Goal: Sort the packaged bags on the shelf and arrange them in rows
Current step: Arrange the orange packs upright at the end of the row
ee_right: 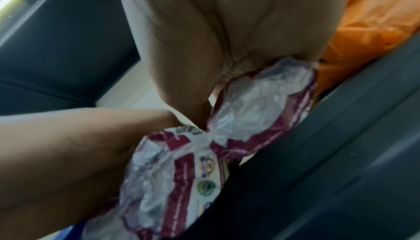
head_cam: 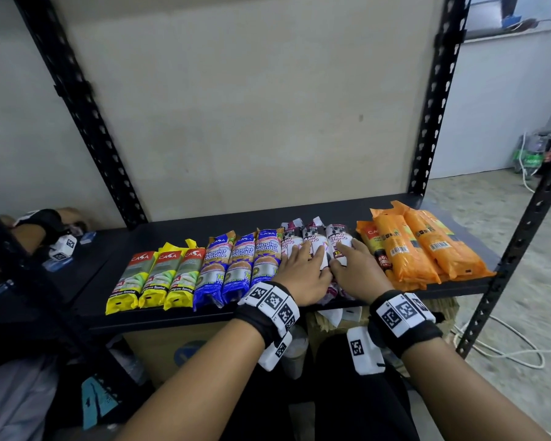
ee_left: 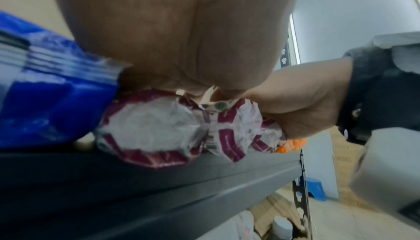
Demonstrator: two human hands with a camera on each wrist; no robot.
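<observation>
A person's two hands rest on packaged bags laid side by side along a black shelf (head_cam: 178,224) held by perforated black posts (head_cam: 77,100). From the left of the shelf: three yellow bags (head_cam: 155,276) lie touching one another, then three blue bags (head_cam: 236,265) marked "Singlet Handle", then three white-and-maroon bags (head_cam: 314,240) marked "Draw String Bag", and at the right end a pile of orange bags (head_cam: 427,246), some stacked on top of others. The left hand (head_cam: 301,270) lies palm down on the left and middle white-and-maroon bags, its fingers straight and close together, pressing flat rather than gripping. Just beside it, the right hand (head_cam: 357,268) lies palm down on the rightmost white-and-maroon bag, fingers extended and slightly spread, thumb near the left hand. From the wrist cameras, the crumpled near ends of the white-and-maroon bags reach the front edge of the shelf under both palms. Both wrists wear black straps with square-patterned white markers (head_cam: 272,300). Cardboard boxes (head_cam: 166,348) sit below the shelf.
</observation>
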